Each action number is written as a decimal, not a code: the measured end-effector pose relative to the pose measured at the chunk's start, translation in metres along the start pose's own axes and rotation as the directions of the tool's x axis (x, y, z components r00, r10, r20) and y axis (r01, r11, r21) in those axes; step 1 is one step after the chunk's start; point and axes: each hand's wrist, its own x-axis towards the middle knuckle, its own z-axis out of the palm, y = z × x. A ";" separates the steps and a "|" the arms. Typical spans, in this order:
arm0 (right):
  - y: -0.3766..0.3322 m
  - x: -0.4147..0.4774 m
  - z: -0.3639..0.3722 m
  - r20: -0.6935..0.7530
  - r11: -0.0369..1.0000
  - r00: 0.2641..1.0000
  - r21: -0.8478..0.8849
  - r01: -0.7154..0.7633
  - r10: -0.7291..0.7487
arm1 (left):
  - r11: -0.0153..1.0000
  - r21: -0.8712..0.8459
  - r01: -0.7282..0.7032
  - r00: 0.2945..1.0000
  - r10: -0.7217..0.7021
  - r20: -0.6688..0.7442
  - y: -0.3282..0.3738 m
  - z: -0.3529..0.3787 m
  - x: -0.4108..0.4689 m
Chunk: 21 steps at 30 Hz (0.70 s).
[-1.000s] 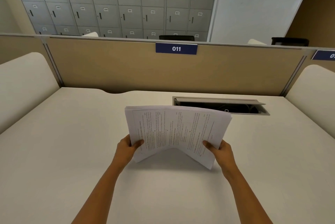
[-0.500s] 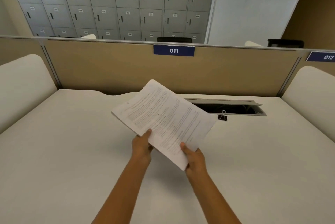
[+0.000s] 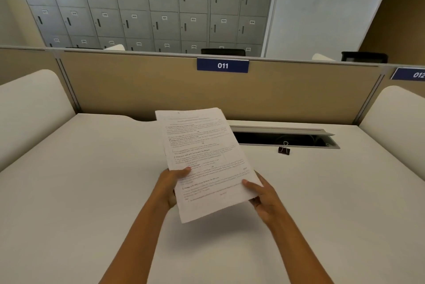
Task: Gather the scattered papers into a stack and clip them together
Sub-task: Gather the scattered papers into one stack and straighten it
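Observation:
A stack of printed white papers [image 3: 202, 159] is held above the white desk [image 3: 80, 191], long side pointing away from me and tilted slightly left. My left hand [image 3: 169, 188] grips its lower left edge, thumb on top. My right hand [image 3: 264, 196] grips the lower right corner, thumb on the page. A small black binder clip [image 3: 284, 149] with silver handles stands on the desk to the right of the papers, just in front of the cable slot, apart from both hands.
An open cable slot [image 3: 285, 137] with a raised metal lid runs along the desk's back right. A tan partition [image 3: 138, 86] labelled 011 closes the far side. Rounded white dividers stand at the left [image 3: 30, 109] and right [image 3: 395, 118] edges.
The papers were turned from a wide, bowed hold to a lengthwise one, straightened toward me. Both hands shifted to the near end. The binder clip came into view.

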 end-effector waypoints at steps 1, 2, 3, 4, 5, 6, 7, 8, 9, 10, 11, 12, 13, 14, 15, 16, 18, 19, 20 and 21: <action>-0.006 0.000 -0.006 0.049 0.997 0.999 -0.081 -0.010 0.014 | 0.998 0.062 0.009 0.999 -0.012 0.042 0.005 -0.005 0.001; -0.012 0.001 -0.009 0.092 0.988 0.995 -0.155 -0.021 0.036 | 0.992 0.129 0.010 0.996 -0.021 0.085 0.008 -0.009 0.001; -0.015 0.001 -0.011 0.126 0.976 0.990 -0.214 -0.032 0.060 | 0.981 0.191 0.008 0.991 -0.033 0.126 0.011 -0.012 0.000; -0.017 0.001 -0.011 0.154 0.967 0.985 -0.254 -0.035 0.076 | 0.971 0.239 0.005 0.986 -0.044 0.161 0.012 -0.013 -0.001; -0.019 0.001 -0.009 0.183 0.962 0.980 -0.273 -0.025 0.077 | 0.963 0.270 0.002 0.981 -0.054 0.188 0.011 -0.012 -0.002; -0.019 0.001 -0.006 0.207 0.961 0.976 -0.278 -0.001 0.061 | 0.958 0.287 -0.002 0.978 -0.058 0.202 0.008 -0.012 -0.002; -0.018 0.001 -0.003 0.217 0.959 0.976 -0.280 0.033 0.030 | 0.955 0.295 -0.012 0.978 -0.051 0.203 0.004 -0.011 -0.002; -0.018 0.002 0.000 0.208 0.955 0.978 -0.288 0.074 -0.013 | 0.954 0.298 -0.029 0.980 -0.031 0.196 0.000 -0.010 -0.002; -0.018 0.001 0.002 0.195 0.947 0.979 -0.299 0.120 -0.063 | 0.954 0.296 -0.056 0.983 0.001 0.184 -0.004 -0.009 -0.003; -0.017 0.001 0.004 0.185 0.936 0.976 -0.310 0.169 -0.115 | 0.952 0.291 -0.090 0.984 0.040 0.174 -0.008 -0.008 -0.002; -0.017 0.001 0.005 0.180 0.922 0.970 -0.320 0.216 -0.165 | 0.949 0.286 -0.130 0.982 0.083 0.169 -0.010 -0.007 -0.002; -0.017 0.001 0.006 0.180 0.908 0.961 -0.328 0.259 -0.210 | 0.942 0.285 -0.175 0.977 0.130 0.169 -0.012 -0.006 -0.003; -0.017 0.000 0.007 0.175 0.893 0.952 -0.338 0.296 -0.250 | 0.930 0.293 -0.222 0.969 0.178 0.171 -0.011 -0.004 -0.004; -0.017 0.000 0.008 0.167 0.878 0.944 -0.350 0.325 -0.283 | 0.914 0.308 -0.265 0.960 0.220 0.172 -0.011 -0.002 -0.006; -0.017 -0.001 0.009 0.153 0.864 0.939 -0.368 0.344 -0.309 | 0.897 0.327 -0.297 0.952 0.253 0.171 -0.010 0.000 -0.007; -0.018 -0.001 0.009 0.141 0.855 0.936 -0.380 0.352 -0.323 | 0.883 0.342 -0.321 0.946 0.278 0.168 -0.009 0.002 -0.008; -0.019 -0.001 0.009 0.127 0.851 0.940 -0.398 0.342 -0.318 | 0.869 0.352 -0.348 0.937 0.303 0.176 -0.008 0.002 -0.008; -0.019 -0.001 0.008 0.124 0.847 0.943 -0.416 0.331 -0.308 | 0.863 0.359 -0.355 0.933 0.307 0.186 -0.007 0.002 -0.008; -0.020 -0.001 0.008 0.124 0.838 0.946 -0.440 0.323 -0.300 | 0.856 0.370 -0.361 0.931 0.309 0.194 -0.006 0.003 -0.007; -0.021 -0.002 0.009 0.128 0.826 0.945 -0.460 0.326 -0.301 | 0.850 0.380 -0.366 0.929 0.312 0.198 -0.005 0.003 -0.007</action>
